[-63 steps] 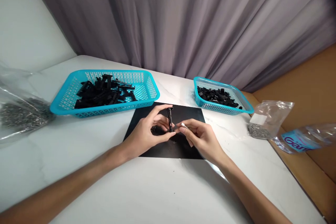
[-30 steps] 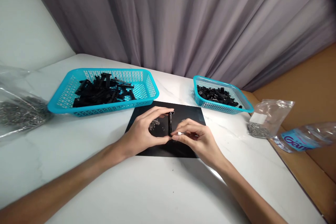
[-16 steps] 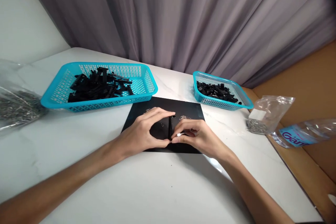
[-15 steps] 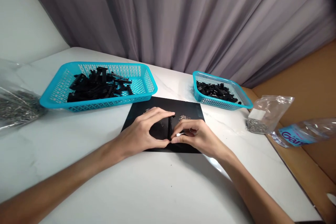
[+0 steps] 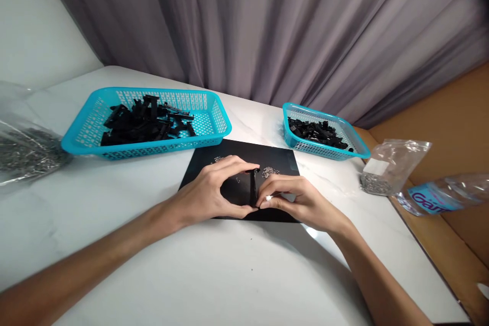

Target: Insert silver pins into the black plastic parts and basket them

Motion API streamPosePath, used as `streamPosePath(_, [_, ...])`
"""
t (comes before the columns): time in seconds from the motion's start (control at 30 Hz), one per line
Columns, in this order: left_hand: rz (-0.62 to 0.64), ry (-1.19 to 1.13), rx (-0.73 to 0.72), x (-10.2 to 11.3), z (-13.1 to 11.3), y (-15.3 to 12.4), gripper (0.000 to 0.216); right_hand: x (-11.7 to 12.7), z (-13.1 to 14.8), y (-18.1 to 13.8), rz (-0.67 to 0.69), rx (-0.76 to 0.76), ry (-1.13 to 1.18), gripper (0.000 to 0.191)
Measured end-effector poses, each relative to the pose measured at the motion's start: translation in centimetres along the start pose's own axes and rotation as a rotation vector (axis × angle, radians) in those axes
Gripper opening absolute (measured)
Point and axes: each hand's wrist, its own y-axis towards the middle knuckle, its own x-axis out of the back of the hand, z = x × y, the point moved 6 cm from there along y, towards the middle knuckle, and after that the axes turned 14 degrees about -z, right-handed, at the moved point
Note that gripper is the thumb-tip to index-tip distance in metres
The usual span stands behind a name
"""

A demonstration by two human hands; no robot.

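Note:
A narrow black plastic bar (image 5: 252,188) is gripped lengthwise in my left hand (image 5: 208,188), thumb at its near end and forefinger at its far end. At the bar's near end my right hand (image 5: 292,196) is closed in a pinch, its fingertips touching or very close to the bar. A small white tip (image 5: 268,198) shows between the right fingers; the rest of that thing is hidden. Both hands are over a black mat (image 5: 248,150). On the mat, a pile of tiny metal pieces (image 5: 270,172) lies just beyond the right hand, and more lie behind the left.
A large blue basket (image 5: 153,150) of black plastic parts stands at left, a smaller blue basket (image 5: 328,153) of black parts at back right. Bags of metal pieces sit at far left (image 5: 30,150) and right (image 5: 376,183). A plastic bottle (image 5: 439,198) lies at the right edge.
The bar and both hands sit slightly farther right in the picture, and the bar now leans a little. The view has shifted slightly; both grips look the same.

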Motion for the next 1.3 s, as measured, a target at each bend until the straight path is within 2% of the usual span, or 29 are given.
streamPosePath(0.3, [0.060,0.009,0.018,-0.8,0.2,-0.6,0.058,-0.6,-0.1,-0.3,0.060,0.046,-0.129,0.018])
streamPosePath(0.5, [-0.017,0.007,0.008,-0.2,-0.1,-0.2,0.060,0.0,0.8,-0.4,-0.010,0.102,-0.084,0.015])
streamPosePath(0.63, [-0.018,-0.057,0.021,0.3,-0.4,0.3,0.060,0.1,1.4,-0.5,-0.026,0.128,-0.076,0.017])
streamPosePath(0.77, [0.014,-0.072,0.032,0.2,-0.5,0.3,0.059,0.1,1.7,-0.7,0.005,0.130,-0.077,0.019])
streamPosePath(0.93, [0.056,-0.051,0.002,-0.3,-0.5,-0.2,0.063,-0.4,1.5,-0.8,0.069,0.131,-0.198,0.021])
streamPosePath(1.0, [0.039,-0.045,-0.028,-0.3,-0.5,-0.2,0.063,-0.5,1.2,-0.8,0.044,0.092,-0.180,0.016])
streamPosePath(1.17, [-0.081,-0.014,-0.144,0.5,-0.9,-0.1,0.066,-0.2,0.1,-0.5,-0.150,-0.072,-0.073,0.015])
streamPosePath(1.3, [-0.106,0.006,-0.216,0.7,-1.2,-0.2,0.066,-0.6,-0.3,-0.5,-0.187,-0.124,-0.067,0.014])
